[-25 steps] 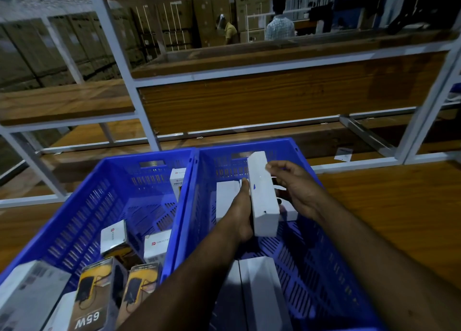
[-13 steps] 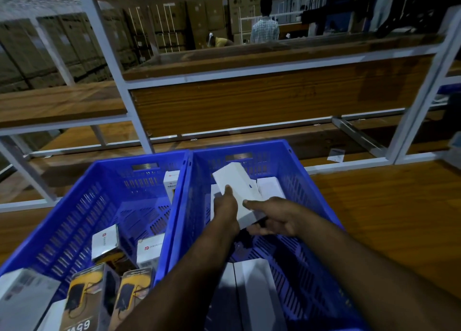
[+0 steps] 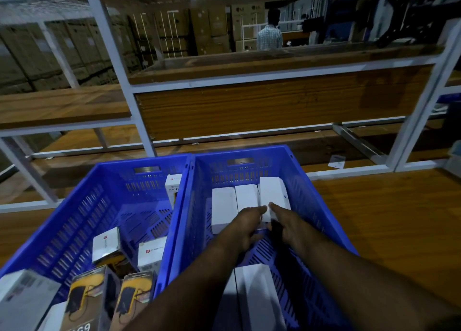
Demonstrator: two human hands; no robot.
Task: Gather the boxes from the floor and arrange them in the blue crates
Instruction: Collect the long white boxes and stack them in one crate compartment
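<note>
My left hand (image 3: pixel 245 227) and right hand (image 3: pixel 287 224) meet inside the right blue crate (image 3: pixel 321 206), fingers closed around the near end of a white box (image 3: pixel 273 193). That box lies flat at the crate's far wall, touching the right side of two more white boxes (image 3: pixel 234 203) in a row. Another pair of white boxes (image 3: pixel 254 295) sits at the crate's near end. The left blue crate (image 3: pixel 82 206), touching the right crate's left wall, holds small white cartons (image 3: pixel 106 242) and yellow-printed packs (image 3: pixel 87 295).

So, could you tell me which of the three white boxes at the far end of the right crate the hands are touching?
The rightmost white box: both hands' fingertips meet at its near edge; the other two lie untouched.
</note>
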